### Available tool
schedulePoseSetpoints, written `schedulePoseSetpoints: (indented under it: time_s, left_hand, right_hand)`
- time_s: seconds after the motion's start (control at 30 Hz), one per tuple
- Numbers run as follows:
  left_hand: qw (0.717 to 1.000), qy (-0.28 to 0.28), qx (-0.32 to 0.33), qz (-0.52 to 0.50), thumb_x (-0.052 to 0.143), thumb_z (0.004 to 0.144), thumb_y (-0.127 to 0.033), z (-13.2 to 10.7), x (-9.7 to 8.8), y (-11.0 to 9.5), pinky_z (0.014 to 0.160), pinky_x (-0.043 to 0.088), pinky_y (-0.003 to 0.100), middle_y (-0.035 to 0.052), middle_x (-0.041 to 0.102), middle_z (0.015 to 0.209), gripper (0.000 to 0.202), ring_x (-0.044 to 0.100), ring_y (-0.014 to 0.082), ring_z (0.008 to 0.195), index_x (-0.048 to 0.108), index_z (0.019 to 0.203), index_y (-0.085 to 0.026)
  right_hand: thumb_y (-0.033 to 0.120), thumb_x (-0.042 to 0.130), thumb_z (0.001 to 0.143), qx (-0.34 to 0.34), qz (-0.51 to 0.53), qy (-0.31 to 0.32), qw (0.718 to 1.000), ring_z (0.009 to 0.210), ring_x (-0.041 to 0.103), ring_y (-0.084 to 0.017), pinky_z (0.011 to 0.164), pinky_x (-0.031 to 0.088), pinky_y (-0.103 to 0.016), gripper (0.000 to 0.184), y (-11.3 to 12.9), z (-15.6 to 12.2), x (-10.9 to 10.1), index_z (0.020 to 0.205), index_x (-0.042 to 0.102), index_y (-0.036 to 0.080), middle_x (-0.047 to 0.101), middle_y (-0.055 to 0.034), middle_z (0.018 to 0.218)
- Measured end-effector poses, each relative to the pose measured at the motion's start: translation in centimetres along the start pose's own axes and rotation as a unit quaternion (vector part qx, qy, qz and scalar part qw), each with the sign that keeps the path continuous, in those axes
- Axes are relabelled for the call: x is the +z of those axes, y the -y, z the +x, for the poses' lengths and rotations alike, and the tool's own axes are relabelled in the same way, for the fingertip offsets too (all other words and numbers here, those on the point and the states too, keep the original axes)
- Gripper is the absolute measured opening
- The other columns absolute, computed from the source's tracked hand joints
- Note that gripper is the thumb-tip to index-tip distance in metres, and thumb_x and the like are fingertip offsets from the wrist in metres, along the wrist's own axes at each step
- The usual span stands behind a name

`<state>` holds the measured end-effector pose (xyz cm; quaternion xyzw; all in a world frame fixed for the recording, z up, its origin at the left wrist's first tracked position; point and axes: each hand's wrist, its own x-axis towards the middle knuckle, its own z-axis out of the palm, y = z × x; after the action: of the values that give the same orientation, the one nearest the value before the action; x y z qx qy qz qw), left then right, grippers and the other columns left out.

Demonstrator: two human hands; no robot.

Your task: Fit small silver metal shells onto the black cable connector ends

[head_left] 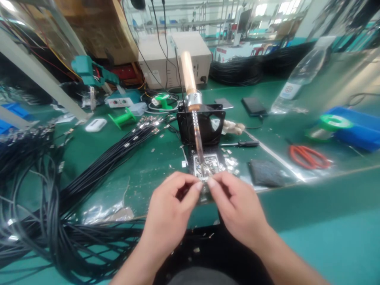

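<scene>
One soldering iron (194,107) is the landmark. Below it: two hands, one left hand (170,206), one right hand (239,209). Behind: one fan (184,128). Leftward: two spools, a near spool (123,118) and a far spool (163,101). Rightward: one bottle (305,71), one screwdriver (247,144), one green-rimmed spool (337,121).

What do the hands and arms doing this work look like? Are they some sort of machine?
No, they are a person's own. The left hand and right hand are ungloved, with no ring or marking that shows. Both forearms are uncovered as far as the picture reaches: no sleeve, watch or cable on them.
</scene>
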<state>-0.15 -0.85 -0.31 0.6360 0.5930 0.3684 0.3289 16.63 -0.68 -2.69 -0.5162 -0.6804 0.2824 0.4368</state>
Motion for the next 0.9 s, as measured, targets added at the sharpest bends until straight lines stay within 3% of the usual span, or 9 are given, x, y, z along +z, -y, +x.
schedulePoseSetpoints:
  time_s: [0.2,0.9]
  left_hand:
    - [0.999,0.011,-0.041,-0.023,0.071,0.095,-0.032,0.6,0.1,-0.2,0.065,0.045,0.023,-0.0023,0.074,0.080,0.014,0.061,0.0125,0.071,0.079,0.089,-0.022]
    - [0.998,0.001,-0.031,-0.046,0.072,0.094,-0.033,1.3,0.2,0.0,0.062,0.046,0.022,-0.0018,0.072,0.075,0.016,0.059,0.0123,0.067,0.078,0.087,-0.020]
  right_hand:
    - [0.031,0.054,0.105,0.016,0.004,-0.011,1.000,0.057,0.053,-0.013,0.055,0.039,-0.026,0.025,-0.1,0.0,0.1,0.083,0.064,0.022,0.063,0.0027,0.065]
    - [0.032,0.053,0.103,0.045,0.025,-0.007,0.999,0.059,0.055,-0.014,0.054,0.041,-0.025,0.026,0.2,0.8,0.0,0.083,0.064,0.021,0.064,0.0003,0.067]
